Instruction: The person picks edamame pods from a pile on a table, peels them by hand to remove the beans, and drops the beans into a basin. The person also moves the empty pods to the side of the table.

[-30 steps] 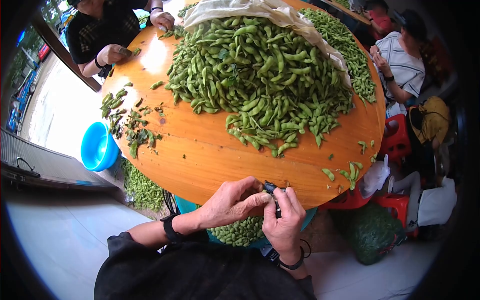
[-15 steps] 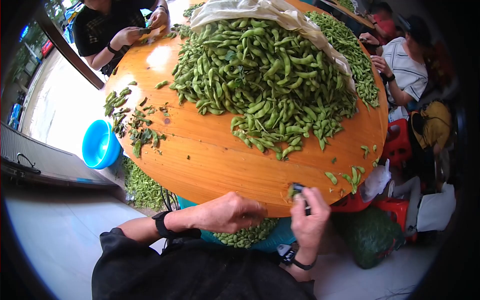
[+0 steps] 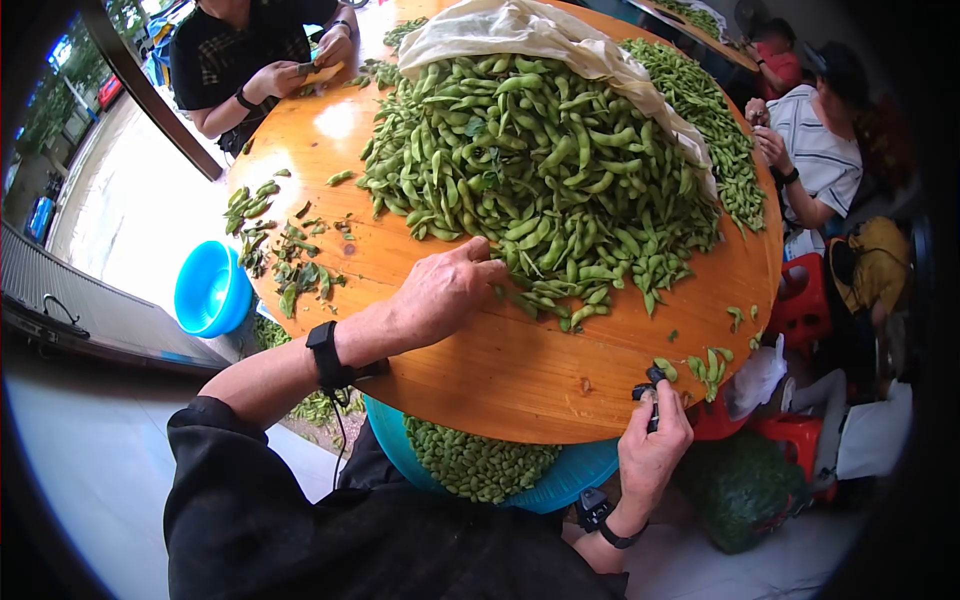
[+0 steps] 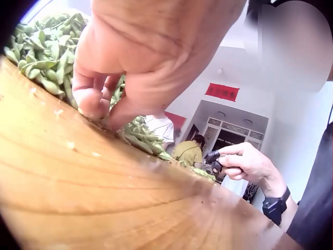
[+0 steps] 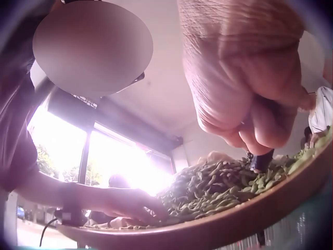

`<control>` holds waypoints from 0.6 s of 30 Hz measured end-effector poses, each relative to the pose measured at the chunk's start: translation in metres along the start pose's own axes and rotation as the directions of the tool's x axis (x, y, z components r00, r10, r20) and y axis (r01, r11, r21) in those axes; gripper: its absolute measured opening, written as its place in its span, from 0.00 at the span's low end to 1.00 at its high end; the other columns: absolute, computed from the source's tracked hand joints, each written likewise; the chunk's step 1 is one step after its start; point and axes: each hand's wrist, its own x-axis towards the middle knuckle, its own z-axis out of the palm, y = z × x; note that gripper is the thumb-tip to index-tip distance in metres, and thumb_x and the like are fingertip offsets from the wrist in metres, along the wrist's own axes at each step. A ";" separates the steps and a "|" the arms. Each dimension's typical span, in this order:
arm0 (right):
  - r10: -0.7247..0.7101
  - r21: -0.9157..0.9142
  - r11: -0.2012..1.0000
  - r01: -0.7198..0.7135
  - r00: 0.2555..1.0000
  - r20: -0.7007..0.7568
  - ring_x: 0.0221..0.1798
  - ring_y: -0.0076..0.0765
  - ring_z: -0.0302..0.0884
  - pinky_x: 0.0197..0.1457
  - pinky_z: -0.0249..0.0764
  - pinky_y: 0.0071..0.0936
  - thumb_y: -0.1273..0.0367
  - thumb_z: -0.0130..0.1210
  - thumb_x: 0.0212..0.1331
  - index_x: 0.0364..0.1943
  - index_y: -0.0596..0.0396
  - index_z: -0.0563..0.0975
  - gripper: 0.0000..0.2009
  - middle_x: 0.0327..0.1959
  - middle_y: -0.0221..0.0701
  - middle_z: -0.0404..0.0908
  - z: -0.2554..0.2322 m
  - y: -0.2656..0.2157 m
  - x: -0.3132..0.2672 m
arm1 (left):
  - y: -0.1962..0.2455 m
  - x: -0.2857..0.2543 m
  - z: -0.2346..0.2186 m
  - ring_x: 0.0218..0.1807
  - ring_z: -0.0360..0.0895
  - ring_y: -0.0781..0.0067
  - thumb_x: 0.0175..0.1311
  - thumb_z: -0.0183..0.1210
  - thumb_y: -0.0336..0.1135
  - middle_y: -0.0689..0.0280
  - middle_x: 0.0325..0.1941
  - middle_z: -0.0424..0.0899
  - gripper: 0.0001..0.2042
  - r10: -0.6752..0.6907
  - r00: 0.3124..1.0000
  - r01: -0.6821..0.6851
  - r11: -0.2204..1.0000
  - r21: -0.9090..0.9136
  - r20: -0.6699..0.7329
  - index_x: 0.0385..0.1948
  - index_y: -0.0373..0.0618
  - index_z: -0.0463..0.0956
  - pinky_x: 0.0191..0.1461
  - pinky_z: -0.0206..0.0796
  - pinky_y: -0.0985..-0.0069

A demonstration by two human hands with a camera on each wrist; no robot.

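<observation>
My left hand [image 3: 440, 295] reaches over the table [image 3: 430, 390] to the near edge of a large heap of green soybean pods [image 3: 540, 150]. In the left wrist view its thumb and fingertips come together low at the pods [image 4: 49, 54]; I cannot tell whether a pod is pinched there. My right hand [image 3: 652, 450] grips a small black tool [image 3: 652, 382] near the table's front right edge, beside a few loose pods [image 3: 712, 368]. Below the table edge, a teal basin [image 3: 585, 468] contains many short green pieces [image 3: 480, 462].
A cream cloth [image 3: 540, 30] lies over the heap's back. Leafy scraps [image 3: 300, 265] and pods are scattered at the left. A blue basin [image 3: 212, 290] is beyond the left edge. Red stools [image 3: 800, 300] and a dark green bag [image 3: 745, 490] stand right. Other people sit around.
My hands were together at the front edge, then parted. The left hand has moved forward to the pods. The right has shifted right, still holding the black tool.
</observation>
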 end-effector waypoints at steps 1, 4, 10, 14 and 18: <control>-0.007 0.011 1.000 0.006 0.999 0.034 0.36 0.56 0.79 0.39 0.74 0.42 0.80 0.52 0.58 0.45 0.68 0.76 0.11 0.33 0.48 0.78 0.001 -0.005 0.000 | -0.001 0.002 -0.001 0.39 0.78 0.50 0.57 0.58 0.25 0.58 0.41 0.74 0.14 0.005 1.000 -0.005 1.000 -0.005 0.004 0.45 0.50 0.80 0.43 0.73 0.59; -0.009 0.045 0.999 0.005 0.996 0.094 0.36 0.55 0.79 0.38 0.74 0.41 0.81 0.52 0.57 0.45 0.68 0.76 0.11 0.33 0.47 0.78 0.007 -0.016 -0.002 | -0.009 0.006 -0.002 0.39 0.78 0.51 0.57 0.59 0.28 0.58 0.41 0.74 0.11 0.015 1.000 -0.015 1.000 0.008 0.008 0.42 0.51 0.81 0.42 0.73 0.59; -0.064 0.174 0.984 0.036 0.985 0.158 0.35 0.53 0.80 0.37 0.75 0.40 0.82 0.53 0.57 0.43 0.68 0.77 0.10 0.33 0.45 0.78 0.017 -0.029 -0.007 | -0.008 0.002 -0.014 0.34 0.79 0.58 0.58 0.63 0.31 0.61 0.34 0.78 0.09 0.110 0.979 -0.121 0.991 -0.056 -0.174 0.40 0.47 0.81 0.38 0.74 0.64; 0.014 0.453 0.879 -0.149 0.958 0.288 0.27 0.40 0.80 0.30 0.73 0.32 0.81 0.53 0.58 0.42 0.68 0.77 0.08 0.29 0.41 0.79 0.027 -0.038 -0.011 | 0.034 -0.024 -0.019 0.26 0.78 0.78 0.65 0.62 0.32 0.69 0.25 0.79 0.06 -0.236 0.948 0.318 0.685 -0.656 0.214 0.39 0.41 0.79 0.28 0.70 0.78; 0.085 0.709 0.362 -0.606 0.779 0.622 0.21 0.14 0.64 0.22 0.62 0.17 0.77 0.52 0.66 0.49 0.69 0.76 0.10 0.23 0.23 0.70 0.039 -0.051 -0.010 | 0.057 -0.050 0.016 0.27 0.77 0.85 0.70 0.58 0.30 0.69 0.27 0.80 0.05 -0.190 0.930 0.363 0.325 -0.873 0.315 0.39 0.39 0.73 0.32 0.70 0.84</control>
